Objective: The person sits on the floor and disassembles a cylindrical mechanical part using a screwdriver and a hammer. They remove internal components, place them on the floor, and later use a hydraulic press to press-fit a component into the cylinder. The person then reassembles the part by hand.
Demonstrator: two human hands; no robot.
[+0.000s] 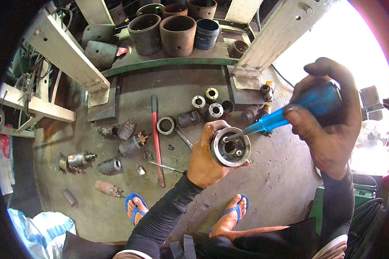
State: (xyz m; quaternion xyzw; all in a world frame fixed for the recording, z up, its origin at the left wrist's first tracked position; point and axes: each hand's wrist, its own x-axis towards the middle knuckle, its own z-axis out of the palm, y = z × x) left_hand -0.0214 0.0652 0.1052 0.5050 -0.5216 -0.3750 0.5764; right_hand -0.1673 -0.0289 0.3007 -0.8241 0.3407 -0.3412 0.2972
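Note:
My left hand [207, 157] is wrapped around a round metal housing [247, 149], holding it up off the floor with its ringed end facing me. Inside the ring are a dark central hole and small round fittings. In my right hand [333, 125] is a screwdriver with a translucent blue handle [309, 103], gripped between thumb and fingers. It slants down to the left, and its thin metal tip reaches into the housing at the upper left fitting. The bottom of the housing is hidden.
Motor-like cylinders [132, 144], small metal caps [212, 94] and a red-handled bar [155, 142] lie across the concrete floor. Larger rusty pipe sections [177, 36] stand on a rack at the back between pale steel legs [69, 56]. My sandalled feet are below.

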